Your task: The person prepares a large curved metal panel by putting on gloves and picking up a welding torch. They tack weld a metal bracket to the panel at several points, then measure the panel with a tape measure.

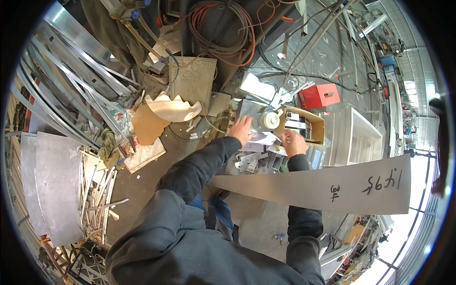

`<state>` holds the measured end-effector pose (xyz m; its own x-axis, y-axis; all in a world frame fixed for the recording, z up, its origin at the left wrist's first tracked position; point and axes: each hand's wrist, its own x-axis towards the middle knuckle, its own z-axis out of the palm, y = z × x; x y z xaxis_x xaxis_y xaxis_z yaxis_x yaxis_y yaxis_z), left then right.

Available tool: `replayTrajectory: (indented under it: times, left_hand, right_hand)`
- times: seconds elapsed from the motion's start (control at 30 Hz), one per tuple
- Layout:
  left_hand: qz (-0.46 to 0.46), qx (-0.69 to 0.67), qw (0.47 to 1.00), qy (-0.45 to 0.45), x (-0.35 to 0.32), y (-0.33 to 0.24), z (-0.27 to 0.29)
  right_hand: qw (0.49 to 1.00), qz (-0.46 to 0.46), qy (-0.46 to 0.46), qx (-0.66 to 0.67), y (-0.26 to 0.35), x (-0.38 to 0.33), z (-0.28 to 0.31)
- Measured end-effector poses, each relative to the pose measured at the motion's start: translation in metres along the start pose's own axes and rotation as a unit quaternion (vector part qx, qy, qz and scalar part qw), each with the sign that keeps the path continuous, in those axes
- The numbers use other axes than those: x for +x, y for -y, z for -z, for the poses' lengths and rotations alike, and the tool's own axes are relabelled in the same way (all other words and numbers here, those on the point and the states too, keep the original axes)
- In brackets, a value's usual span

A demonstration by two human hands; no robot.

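Head view, only one available. Near the centre of the frame: left hand [241, 130], back upward, fingers extended toward the near side of a translucent, round plastic bottle with a white lid [260, 122]. Grip unclear from above – cannot tell whether closed on the bottle or only alongside.

Just right of centre: right hand [294, 143], fingers bent and drawn close together, at the lower-left corner of an open brown cardboard box [319, 127] with packets inside. Narrow pinch by its look; cannot tell whether holding anything.

Bottle between both hands, slightly above, immediately left of the cardboard box. Below it, a jumble of small grey metal offcuts [249, 162].

From lower centre to right edge: long, flat grey strip with dark handwriting [306, 190], widening rightward, across and above the dark right sleeve [304, 223].

Upper right of the cardboard box: glossy red box [319, 96]. Farther right: pale, open-fronted shelf frame [340, 137]. Upper centre: beige panel with raised ornament [192, 83]. At left: broad, dull grey metal sheets [58, 185] – thin pale strips [99, 202] heaped alongside.
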<state>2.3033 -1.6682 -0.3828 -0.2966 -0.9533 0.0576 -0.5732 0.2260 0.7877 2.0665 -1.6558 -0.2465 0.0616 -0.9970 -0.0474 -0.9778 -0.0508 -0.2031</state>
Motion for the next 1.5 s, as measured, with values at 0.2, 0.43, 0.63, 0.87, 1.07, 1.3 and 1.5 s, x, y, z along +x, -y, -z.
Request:
replayTrajectory:
  times: [0.2, 0.43, 0.63, 0.87, 1.07, 1.3, 1.5]
  left_hand:
    - [-0.021, -0.095, 0.995, 0.004, 0.054, -0.010, -0.016]
    - [0.015, -0.167, 0.984, -0.065, 0.036, 0.001, 0.025]
    - [-0.111, -0.125, 0.971, -0.170, -0.033, -0.027, 0.163]
    - [-0.084, -0.196, 0.975, -0.066, -0.158, -0.114, 0.270]
    - [-0.204, -0.201, 0.957, 0.038, -0.235, -0.175, 0.280]
    - [-0.258, -0.244, 0.927, 0.121, -0.269, -0.222, 0.258]
    - [-0.296, -0.273, 0.880, 0.251, -0.263, -0.252, 0.225]
  right_hand:
    - [0.971, -0.034, -0.118, 0.206, 0.021, -0.010, 0.051]
    - [0.893, -0.214, -0.243, 0.312, 0.018, -0.122, 0.048]
    - [0.873, -0.246, -0.316, 0.278, 0.059, -0.237, 0.086]
    - [0.934, 0.215, -0.227, 0.174, 0.211, -0.256, 0.189]
    - [0.903, 0.413, -0.116, -0.006, 0.262, -0.214, 0.246]
    - [0.868, 0.483, -0.040, -0.107, 0.242, -0.251, 0.261]
    - [0.817, 0.558, -0.050, -0.133, 0.199, -0.285, 0.274]
